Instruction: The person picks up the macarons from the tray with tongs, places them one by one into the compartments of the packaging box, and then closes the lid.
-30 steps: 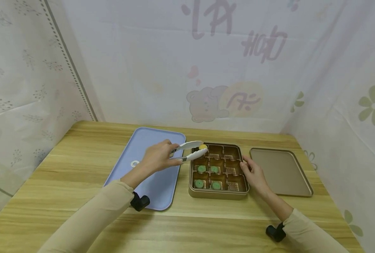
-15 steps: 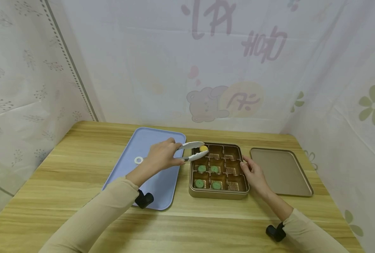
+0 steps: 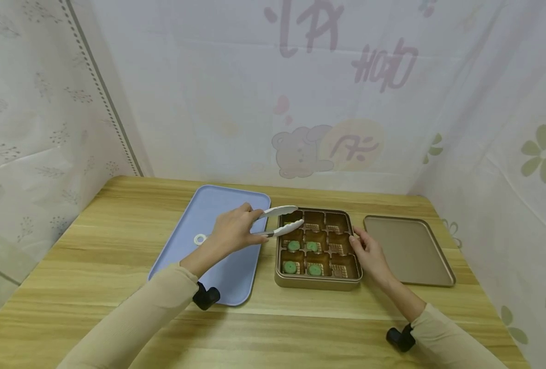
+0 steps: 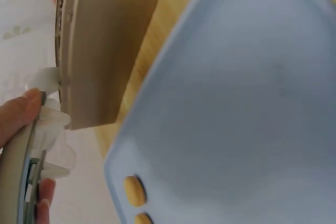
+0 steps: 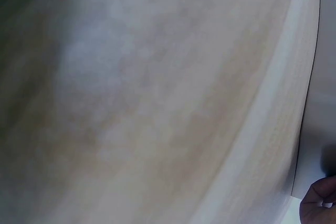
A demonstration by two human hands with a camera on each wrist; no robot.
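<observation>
Tongs (image 3: 289, 227) partly hide the box (image 3: 319, 283) between blue tray (image 3: 229, 274) and brown lid (image 3: 408, 251).

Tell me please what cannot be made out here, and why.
Head view: how many yellow pieces lie on the blue tray; the left grip and sleeve cover part.
Head view: part of the far-left compartment, behind the white tongs.
Left wrist view: the inside of the gold box, hidden by its side; the lower yellow piece, cut by the bottom edge.
Right wrist view: what the pale surface is, blurred; the right grip, cut by the corner.
</observation>
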